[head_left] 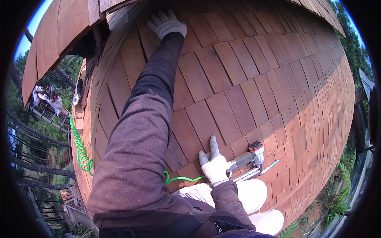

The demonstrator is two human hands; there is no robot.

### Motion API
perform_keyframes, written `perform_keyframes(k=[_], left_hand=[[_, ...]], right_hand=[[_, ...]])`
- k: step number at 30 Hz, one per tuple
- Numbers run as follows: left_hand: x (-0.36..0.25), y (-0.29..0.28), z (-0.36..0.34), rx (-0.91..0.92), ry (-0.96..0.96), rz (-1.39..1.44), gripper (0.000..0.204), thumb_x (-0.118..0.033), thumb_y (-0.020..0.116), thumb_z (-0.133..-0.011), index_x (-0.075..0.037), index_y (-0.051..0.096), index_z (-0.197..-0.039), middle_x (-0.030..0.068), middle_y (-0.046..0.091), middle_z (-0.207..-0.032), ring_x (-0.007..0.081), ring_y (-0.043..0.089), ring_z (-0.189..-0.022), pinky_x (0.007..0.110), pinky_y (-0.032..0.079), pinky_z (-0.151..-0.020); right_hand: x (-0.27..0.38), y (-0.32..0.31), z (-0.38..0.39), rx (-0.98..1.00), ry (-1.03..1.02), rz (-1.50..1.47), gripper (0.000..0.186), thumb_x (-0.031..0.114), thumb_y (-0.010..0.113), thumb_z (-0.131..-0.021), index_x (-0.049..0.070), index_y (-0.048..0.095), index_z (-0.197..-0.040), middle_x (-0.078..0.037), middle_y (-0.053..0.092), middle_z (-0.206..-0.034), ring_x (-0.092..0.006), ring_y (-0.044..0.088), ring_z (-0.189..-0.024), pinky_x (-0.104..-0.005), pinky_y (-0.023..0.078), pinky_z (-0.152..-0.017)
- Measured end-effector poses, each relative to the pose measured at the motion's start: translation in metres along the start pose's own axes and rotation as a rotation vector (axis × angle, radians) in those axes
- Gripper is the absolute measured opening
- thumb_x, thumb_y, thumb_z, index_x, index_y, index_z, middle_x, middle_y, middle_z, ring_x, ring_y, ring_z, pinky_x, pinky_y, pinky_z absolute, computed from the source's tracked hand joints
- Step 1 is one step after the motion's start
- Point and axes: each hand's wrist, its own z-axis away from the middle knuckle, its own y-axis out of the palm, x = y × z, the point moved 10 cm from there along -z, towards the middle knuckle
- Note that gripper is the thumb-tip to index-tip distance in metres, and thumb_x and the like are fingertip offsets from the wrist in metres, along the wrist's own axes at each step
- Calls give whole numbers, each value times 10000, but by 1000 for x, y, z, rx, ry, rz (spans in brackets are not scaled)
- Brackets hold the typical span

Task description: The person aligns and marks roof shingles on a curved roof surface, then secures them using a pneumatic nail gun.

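Note:
My left hand, in a white knit glove, reaches far up and lies with fingers spread on the wooden shingles. My right hand, gloved the same way, is low in the middle. Its index finger points up over a shingle and its thumb stands apart. The other fingers seem curled round the grey handle of an air nail gun, though the hand partly hides this grip. The gun has a red and black head and a long magazine pointing right. A green air hose runs to it from the left.
Overlapping shingles cover the curved, sloping surface all round. An overhanging shingled edge is at the upper left. At the left, a grinder-like tool rests near the coiled green hose. Trees and a platform lie beyond; my pale-clothed knees are below.

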Motion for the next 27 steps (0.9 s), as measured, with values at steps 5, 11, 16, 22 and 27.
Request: perform_keyframes(k=[5, 11, 16, 22, 27], left_hand=[[-5, 1, 1, 48, 18, -23, 685, -535, 531, -956, -380, 397, -1609, 111, 277, -1713, 397, 198, -1585, 622, 166, -1226], [0, -11, -11, 40, 256, -62, 706, -668, 546, -939, -390, 453, -1581, 80, 408, -1628, 351, 349, -1499, 586, 295, -1175], [16, -8, -24, -21, 458, -5, 657, -680, 505, -967, -381, 503, -1552, 90, 443, -1605, 379, 351, -1493, 577, 260, -1213], [22, -34, -7, -207, 523, 167, 592, -554, 642, -899, -237, 662, -1398, 177, 552, -1429, 415, 412, -1403, 631, 227, -1207], [23, -14, -16, -187, 487, 95, 612, -657, 501, -982, -375, 541, -1524, 93, 457, -1600, 369, 344, -1504, 577, 183, -1265]], right_hand=[[-1, -1, -2, 24, 12, -6, 787, 277, 674, -958, 148, 322, -1650, -145, 726, -780, -338, 730, -727, -429, 569, -760], [-2, -2, -4, 41, 23, -32, 790, 277, 668, -960, 153, 311, -1654, -151, 726, -783, -357, 730, -739, -441, 567, -763], [-3, -1, -7, -13, 11, -39, 783, 245, 715, -937, 158, 374, -1636, -87, 665, -702, -223, 651, -619, -373, 539, -677], [10, -12, -15, -12, -30, 72, 666, 284, 711, -937, 45, 508, -1524, -216, 754, -915, -365, 750, -801, -446, 575, -785], [111, -60, -67, -325, -518, 67, 517, 237, 778, -882, -52, 660, -1294, -235, 734, -1062, -366, 727, -918, -419, 584, -846]])
